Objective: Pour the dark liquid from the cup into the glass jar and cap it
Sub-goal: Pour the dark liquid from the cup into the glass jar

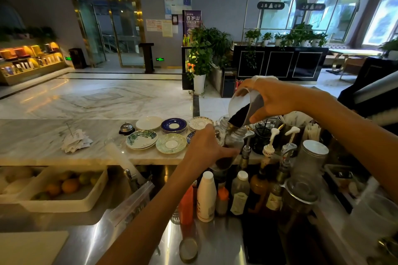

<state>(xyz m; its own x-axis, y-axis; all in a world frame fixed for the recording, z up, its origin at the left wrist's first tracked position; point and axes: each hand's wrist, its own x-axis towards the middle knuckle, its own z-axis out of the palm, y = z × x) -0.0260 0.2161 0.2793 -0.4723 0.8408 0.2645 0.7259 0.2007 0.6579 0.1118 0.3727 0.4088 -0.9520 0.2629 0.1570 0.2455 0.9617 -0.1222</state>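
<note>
Right hand [273,101] held the white cup [243,107] tilted steeply, spout down and to the left, fingers [258,117] clamped around the cup's body. Dark liquid [239,117] lay along the cup's lower inside wall and reached the spout, which sat at the mouth of the glass jar [230,142]. Left hand [207,146] gripped the jar from its left side, fingers wrapped tight on the glass; jar was held in the air, in front of the marble surface [43,142] edge, tilted slightly. Dark liquid had pooled in the jar's bottom. A round metal lid [188,249] lay flat on the steel surface [215,243] near the camera, well apart from the jar. Stacked saucers [157,137] sat just left of the jar; syrup bottles [237,193] stood below it.
</note>
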